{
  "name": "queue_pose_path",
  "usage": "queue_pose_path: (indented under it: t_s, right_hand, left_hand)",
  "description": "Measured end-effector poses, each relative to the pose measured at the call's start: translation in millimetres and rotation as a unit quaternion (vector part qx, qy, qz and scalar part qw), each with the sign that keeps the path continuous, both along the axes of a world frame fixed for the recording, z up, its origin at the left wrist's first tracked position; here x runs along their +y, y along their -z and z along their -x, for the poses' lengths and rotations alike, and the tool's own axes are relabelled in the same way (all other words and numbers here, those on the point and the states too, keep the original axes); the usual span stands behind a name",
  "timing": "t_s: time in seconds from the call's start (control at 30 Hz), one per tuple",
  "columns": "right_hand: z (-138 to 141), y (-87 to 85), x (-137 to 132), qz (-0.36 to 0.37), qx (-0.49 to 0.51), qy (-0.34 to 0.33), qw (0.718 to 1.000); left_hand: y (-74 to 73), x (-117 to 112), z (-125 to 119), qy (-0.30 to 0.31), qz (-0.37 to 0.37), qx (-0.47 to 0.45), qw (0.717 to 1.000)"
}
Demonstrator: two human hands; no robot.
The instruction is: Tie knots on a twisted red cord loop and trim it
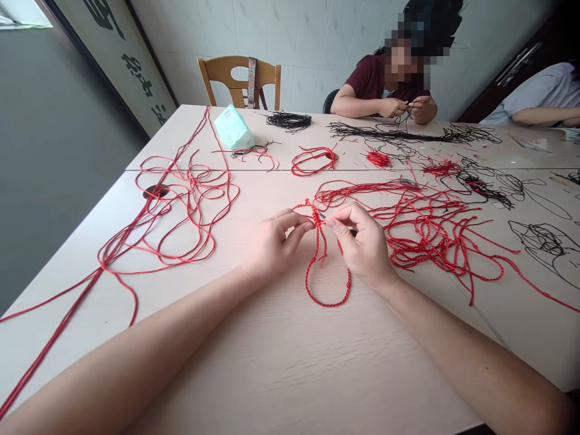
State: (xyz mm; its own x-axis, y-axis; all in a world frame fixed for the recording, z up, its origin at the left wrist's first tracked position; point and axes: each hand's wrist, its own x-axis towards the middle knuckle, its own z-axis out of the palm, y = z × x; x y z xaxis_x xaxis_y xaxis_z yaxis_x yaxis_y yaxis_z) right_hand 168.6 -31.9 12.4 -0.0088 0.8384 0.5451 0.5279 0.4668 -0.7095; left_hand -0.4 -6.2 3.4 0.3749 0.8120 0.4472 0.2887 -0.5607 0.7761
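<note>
A red twisted cord (327, 305) hangs in a loop between my hands, with a knot near its top and a short loose end below. My left hand (281, 238) is closed, thumb and forefinger pinching the cord at the left side of the knot. My right hand (362, 241) is closed at the knot's right side, around a small tool with a grey pointed tip (321, 215). Most of this tool is hidden by the fingers, so its kind cannot be told. Some dark part shows under the right thumb.
Long red cords (194, 181) lie tangled at the left. A heap of red twisted cords (435, 241) lies close to my right hand. Black cord bundles (289, 121), a coiled red cord (312, 162) and a mint-green packet (234, 128) are farther back. A person (367, 84) handles dark cord opposite.
</note>
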Motion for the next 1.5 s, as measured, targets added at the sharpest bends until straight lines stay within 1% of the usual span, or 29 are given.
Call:
queue_pose_path:
  t_s: [0.07, 0.13, 0.2, 0.3, 0.4, 0.5, 0.6, 0.8, 0.87, 1.03, 1.1, 1.2, 1.23, 1.27, 1.33, 1.43, 1.5]
  right_hand:
    - [0.5, -2.2, -2.6, -0.039, -0.035, -0.001, 0.999]
    - [0.1, -3.4, -3.1, -0.053, -0.054, 0.004, 0.997]
    - [-0.6, -3.5, -2.4, -0.049, -0.058, 0.003, 0.997]
    - [-1.0, -2.9, -1.5, -0.043, -0.056, -0.007, 0.997]
    - [0.0, -2.9, -2.3, -0.040, -0.061, -0.016, 0.997]
    - [1.3, -3.5, -3.6, -0.036, -0.070, -0.023, 0.997]
    - [2.0, -3.1, -4.1, -0.031, -0.064, -0.031, 0.997]
    - [1.3, -1.0, -4.1, 0.016, -0.010, -0.024, 1.000]
    - [1.4, -1.8, -4.8, 0.021, -0.001, -0.026, 0.999]
    - [2.4, -4.6, -6.4, 0.028, 0.008, -0.052, 0.998]
    - [1.5, -3.4, -4.9, 0.064, 0.057, -0.062, 0.994]
    - [-1.2, -0.3, -0.6, 0.125, 0.167, -0.062, 0.976]
    - [-1.9, 0.3, 0.6, 0.137, 0.183, -0.060, 0.972]
    - [-2.2, 0.4, 1.2, 0.144, 0.178, -0.060, 0.972]
    - [-1.1, -0.9, 0.7, 0.143, 0.120, -0.054, 0.981]
    - [3.4, -4.8, -2.9, 0.090, 0.012, -0.014, 0.996]
    - [6.2, -6.9, -5.2, 0.050, -0.030, 0.013, 0.998]
  left_hand:
    - [2.0, 1.9, -0.4, 0.003, 0.043, -0.019, 0.999]
    - [4.9, 2.9, -1.8, 0.022, 0.094, -0.051, 0.994]
    - [7.4, 3.0, -3.5, 0.047, 0.154, -0.093, 0.983]
    - [8.4, 2.0, -5.1, 0.090, 0.233, -0.146, 0.957]
    - [5.9, 0.9, -5.0, 0.104, 0.286, -0.174, 0.936]
    - [3.7, 1.0, -4.6, 0.107, 0.318, -0.193, 0.922]
    - [4.2, 1.9, -4.8, 0.115, 0.330, -0.215, 0.912]
    - [6.2, 2.2, -5.7, 0.119, 0.343, -0.244, 0.899]
    - [6.4, 2.3, -5.4, 0.120, 0.350, -0.248, 0.895]
    - [7.5, 3.3, -5.2, 0.111, 0.348, -0.254, 0.895]
    - [8.3, 3.5, -5.8, 0.103, 0.347, -0.267, 0.893]
    - [9.6, 3.6, -6.5, 0.089, 0.347, -0.281, 0.890]
    - [10.0, 3.7, -6.7, 0.086, 0.345, -0.284, 0.891]
    - [10.2, 3.8, -6.7, 0.085, 0.341, -0.285, 0.892]
    - [10.4, 4.1, -6.5, 0.079, 0.331, -0.280, 0.898]
    - [10.1, 4.4, -6.0, 0.057, 0.308, -0.253, 0.915]
    - [9.8, 4.1, -5.6, 0.043, 0.279, -0.228, 0.932]
